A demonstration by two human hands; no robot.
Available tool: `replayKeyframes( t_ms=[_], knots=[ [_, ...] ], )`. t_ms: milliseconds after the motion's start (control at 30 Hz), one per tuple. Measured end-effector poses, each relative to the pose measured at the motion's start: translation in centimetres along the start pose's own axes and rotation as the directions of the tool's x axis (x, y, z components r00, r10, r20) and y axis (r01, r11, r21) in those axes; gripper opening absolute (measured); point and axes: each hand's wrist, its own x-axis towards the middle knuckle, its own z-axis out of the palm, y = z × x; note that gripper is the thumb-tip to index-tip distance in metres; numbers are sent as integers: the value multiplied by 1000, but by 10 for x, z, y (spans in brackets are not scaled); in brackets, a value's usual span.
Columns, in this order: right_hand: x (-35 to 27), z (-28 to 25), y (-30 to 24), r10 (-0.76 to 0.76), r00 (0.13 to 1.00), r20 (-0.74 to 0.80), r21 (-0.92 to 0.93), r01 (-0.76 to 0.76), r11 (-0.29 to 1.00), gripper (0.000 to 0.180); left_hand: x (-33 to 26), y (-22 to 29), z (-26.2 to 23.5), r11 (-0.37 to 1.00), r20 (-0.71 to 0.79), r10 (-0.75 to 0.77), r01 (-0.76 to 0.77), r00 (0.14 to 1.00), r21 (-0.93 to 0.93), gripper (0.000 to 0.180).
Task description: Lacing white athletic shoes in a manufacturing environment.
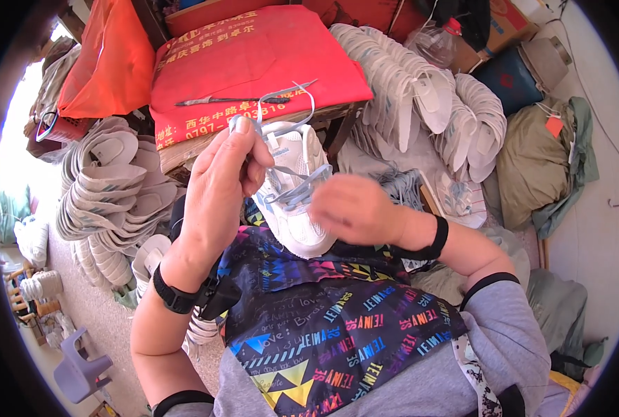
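A white sneaker (302,240) with a mesh upper rests toe-down toward me, against my patterned apron. Grey-blue shoelace (297,196) crosses its tongue in loose loops, and one length arcs up above the heel end. At the shoe's left side my left hand (227,170) is closed, thumb against fingers, pinching the lace near its thumb tip. My right hand (361,212), somewhat blurred, curls over the right side of the lacing with its fingertips at the lace; the fingers' undersides are hidden.
A red-covered bench (261,52) stands ahead, with a thin dark awl-like tool (219,101) near its edge. Stacked pale shoes (104,181) rise at the left, more shoe uppers (400,83) at the right. Grey-blue laces (401,186) lie bundled beyond my right hand. A purple stool (80,365) stands lower left.
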Motion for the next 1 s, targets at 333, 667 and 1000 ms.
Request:
replayKeyframes(
  t_ms=[333,667,1000],
  knots=[
    [-5,5,-6,278,925,259,231,-339,912,27,-6,62,19,973,77,207,-197,975,-121,39],
    [76,-19,21,519,774,362,847,-505,163,29,-2,28,-57,888,-136,115,-163,984,-429,23],
    [-10,-110,131,896,409,175,980,10,-196,27,-70,-37,-285,560,-398,-235,-211,887,-801,14]
  ],
)
